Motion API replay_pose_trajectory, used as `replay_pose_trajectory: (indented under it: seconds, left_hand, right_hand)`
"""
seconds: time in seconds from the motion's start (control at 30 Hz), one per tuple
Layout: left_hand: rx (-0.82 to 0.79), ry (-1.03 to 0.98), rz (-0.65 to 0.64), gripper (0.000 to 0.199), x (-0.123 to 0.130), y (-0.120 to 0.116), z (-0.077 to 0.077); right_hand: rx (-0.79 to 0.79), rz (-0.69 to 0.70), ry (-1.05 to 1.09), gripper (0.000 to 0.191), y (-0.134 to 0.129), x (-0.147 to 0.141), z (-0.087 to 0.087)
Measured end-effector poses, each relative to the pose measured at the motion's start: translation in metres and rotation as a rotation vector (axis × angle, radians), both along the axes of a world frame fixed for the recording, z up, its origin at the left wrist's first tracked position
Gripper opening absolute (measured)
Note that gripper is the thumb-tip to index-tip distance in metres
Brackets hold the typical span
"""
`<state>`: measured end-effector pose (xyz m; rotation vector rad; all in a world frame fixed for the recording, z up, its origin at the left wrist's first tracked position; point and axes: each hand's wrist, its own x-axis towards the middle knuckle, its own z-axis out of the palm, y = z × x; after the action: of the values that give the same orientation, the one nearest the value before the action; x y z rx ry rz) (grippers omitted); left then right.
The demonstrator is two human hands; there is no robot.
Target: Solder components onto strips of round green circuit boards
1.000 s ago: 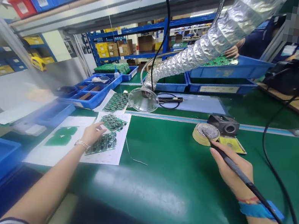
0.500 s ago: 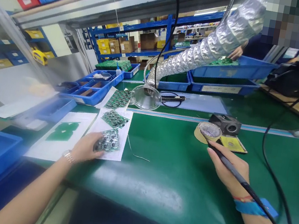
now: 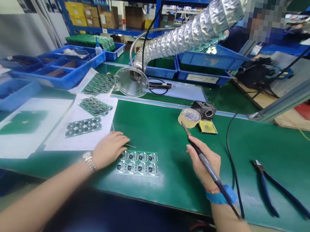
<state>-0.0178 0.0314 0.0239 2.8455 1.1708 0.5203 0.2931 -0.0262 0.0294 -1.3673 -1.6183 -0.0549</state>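
My left hand (image 3: 110, 149) rests on the green bench, fingers bent together at the left edge of a circuit board panel (image 3: 140, 163). A thin solder wire (image 3: 131, 146) passes under these fingers; what they grip, if anything, is hidden. The panel lies flat, with two rows of round boards and dark chips. My right hand (image 3: 205, 161) is closed round the handle of a soldering iron (image 3: 206, 164), its tip at the near rim of a round tin (image 3: 189, 118). A dark iron stand (image 3: 204, 109) with a yellow sponge (image 3: 208, 126) adjoins the tin.
More board panels (image 3: 84, 126) lie on white paper (image 3: 56, 144) at left. A clear fume hood (image 3: 131, 82) on a silver duct (image 3: 187, 33) hangs over the bench's back. Cutting pliers (image 3: 269, 180) lie at right, beyond the iron's cable (image 3: 232, 161). Blue bins (image 3: 60, 75) stand behind.
The panel that was in my left hand over the paper now lies on the green bench. My left hand has moved right with it. The view has turned right; the iron stays by the tin.
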Motion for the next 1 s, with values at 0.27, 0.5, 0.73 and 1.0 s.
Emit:
replay_pose_trajectory:
  seconds: [0.27,0.5,0.73,1.0]
  left_hand:
    - [-0.129,-0.138,-0.181,0.016,0.001,-0.035,0.015]
    - [0.024,-0.227,-0.393,0.022,0.043,-0.094,0.027]
    - [0.132,-0.134,-0.465,0.022,0.033,-0.074,0.035]
    - [0.354,0.035,-0.297,0.018,-0.044,-0.006,0.069]
  right_hand:
    - [-0.205,0.068,0.239,0.015,-0.076,-0.048,-0.010]
    - [-0.318,0.324,0.300,0.029,-0.102,-0.088,-0.007]
    - [-0.358,0.331,0.267,0.026,-0.105,-0.085,-0.003]
    - [-0.349,0.235,0.200,0.023,-0.118,-0.063,-0.006]
